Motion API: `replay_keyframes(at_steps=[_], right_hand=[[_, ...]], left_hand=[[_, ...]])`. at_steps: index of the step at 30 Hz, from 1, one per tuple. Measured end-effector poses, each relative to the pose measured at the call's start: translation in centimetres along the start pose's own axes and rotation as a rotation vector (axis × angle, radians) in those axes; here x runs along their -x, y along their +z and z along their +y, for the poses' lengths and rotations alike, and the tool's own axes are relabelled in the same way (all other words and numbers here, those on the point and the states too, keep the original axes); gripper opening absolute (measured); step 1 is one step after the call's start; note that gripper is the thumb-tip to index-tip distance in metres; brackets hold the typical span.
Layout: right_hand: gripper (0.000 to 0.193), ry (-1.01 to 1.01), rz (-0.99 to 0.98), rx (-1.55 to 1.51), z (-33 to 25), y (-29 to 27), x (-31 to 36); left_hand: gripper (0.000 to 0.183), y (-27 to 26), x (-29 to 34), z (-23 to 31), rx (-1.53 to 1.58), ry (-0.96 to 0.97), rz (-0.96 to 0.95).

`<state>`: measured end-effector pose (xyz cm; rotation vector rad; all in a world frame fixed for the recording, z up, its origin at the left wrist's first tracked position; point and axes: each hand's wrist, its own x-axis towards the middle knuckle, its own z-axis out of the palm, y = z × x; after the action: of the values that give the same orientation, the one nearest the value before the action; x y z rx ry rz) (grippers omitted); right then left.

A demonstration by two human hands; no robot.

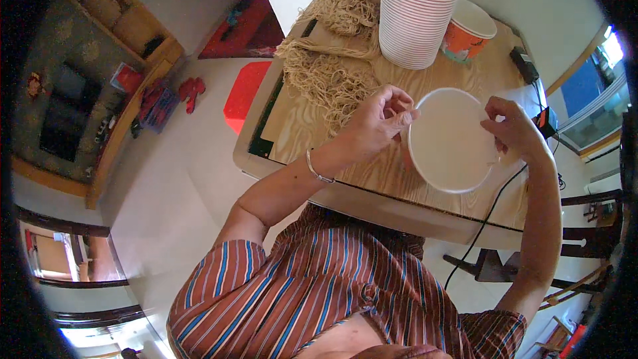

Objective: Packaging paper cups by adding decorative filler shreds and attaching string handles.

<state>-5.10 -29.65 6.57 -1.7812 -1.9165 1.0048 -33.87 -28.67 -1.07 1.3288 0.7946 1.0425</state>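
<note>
A round white paper tub [453, 138] is tipped with its mouth toward me over the near right part of the wooden table. Its inside looks pale and plain. My left hand [385, 116] has thumb and fingers closed on the tub's left rim. At the right rim, my right hand [515, 127] has its fingers curled over the edge. Behind the tub rises a tall stack of nested white paper tubs [422, 16]. Beside the stack stands a single orange-printed tub [467, 38]. Tangled beige strands, like string [329, 76], lie left of my left hand.
On the table's right side lies a black power block [524, 64]. A black cable [488, 216] hangs over the front edge. A red stool [244, 96] stands against the left side. Dark wooden furniture [591, 233] is at the right, and red slippers [191, 93] lie on the floor.
</note>
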Motion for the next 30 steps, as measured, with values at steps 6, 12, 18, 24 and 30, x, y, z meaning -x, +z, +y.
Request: replay_keyframes(at_steps=[6, 12, 18, 24, 30], right_hand=[[0.015, -0.055, 0.245, -0.113, 1.4, 0.7, 0.2], [0.013, -0.067, 0.455, -0.101, 4.4, -1.4, 0.3], [0.012, -0.328, 0.867, 0.181, 6.9, -2.9, -1.5], [0.010, -0.195, 1.079, 0.085, 14.5, -3.1, -4.9], [0.017, -0.070, 0.938, 0.126, 23.3, -3.0, -8.9]], left_hand=[[0.025, 0.0, -0.7, 1.7, -0.087, 0.019, -0.068], [0.020, 3.9, -4.6, 2.8, -0.417, 0.322, 0.027], [0.017, 6.9, -10.5, 1.6, -0.616, 0.731, 0.169], [0.016, 11.1, -14.8, -1.0, -0.900, 1.046, 0.192], [0.022, 12.6, -19.2, -8.3, -1.156, 1.115, -0.108]])
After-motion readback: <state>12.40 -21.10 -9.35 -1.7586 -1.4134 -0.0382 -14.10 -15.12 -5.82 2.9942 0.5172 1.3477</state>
